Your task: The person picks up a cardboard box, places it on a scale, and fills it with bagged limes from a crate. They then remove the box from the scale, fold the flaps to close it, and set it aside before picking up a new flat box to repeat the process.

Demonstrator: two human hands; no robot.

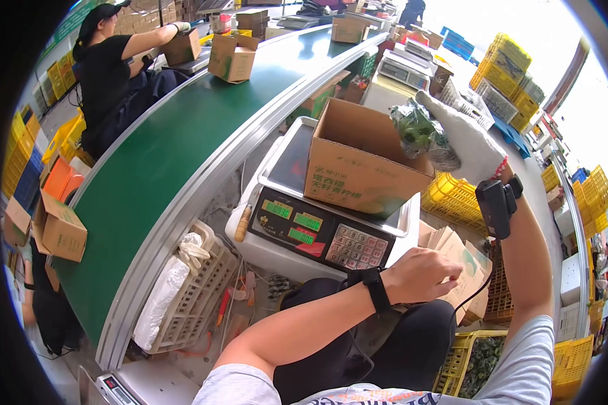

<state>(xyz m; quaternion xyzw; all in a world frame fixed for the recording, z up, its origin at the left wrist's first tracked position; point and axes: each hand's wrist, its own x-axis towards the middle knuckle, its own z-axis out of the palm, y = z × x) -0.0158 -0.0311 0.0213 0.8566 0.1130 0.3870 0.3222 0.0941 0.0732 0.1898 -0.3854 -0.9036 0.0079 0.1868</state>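
My right hand (463,131), in a white knitted glove, grips a clear plastic bag of green produce (415,128) at the right rim of an open cardboard box (368,174). That box stands on the pan of a digital scale (321,233), whose green displays are lit. My left hand (425,275) is bare, with its fingers curled in and nothing visible in them. It hovers just right of the scale's keypad, over a stack of flattened cartons (469,263). A black strap circles my left wrist, and a black device sits on my right wrist.
A green conveyor belt (162,148) runs along the left, carrying open boxes (233,59). Across it a person in black (108,74) handles a carton. A white basket (189,290) stands beside the scale. A yellow crate (463,361) of green produce is by my legs.
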